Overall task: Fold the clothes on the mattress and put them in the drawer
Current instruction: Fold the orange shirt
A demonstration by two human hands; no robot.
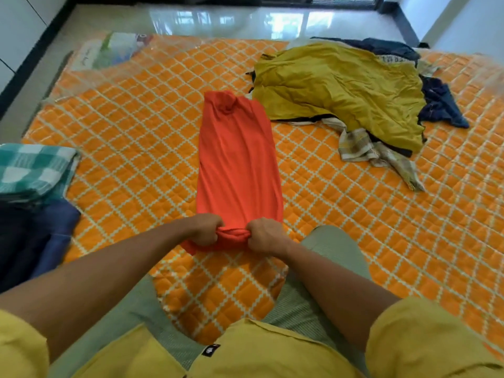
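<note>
Now | left hand (206, 231) and right hand (264, 236) both grip the orange garment's (237, 159) near hem, frame centre | mattress (136, 118) | unfolded pile (343, 85) upper right

Matt orange cloth garment (238, 159), quilted fabric mattress (354, 214), glossy tiled floor (218, 20)
</note>
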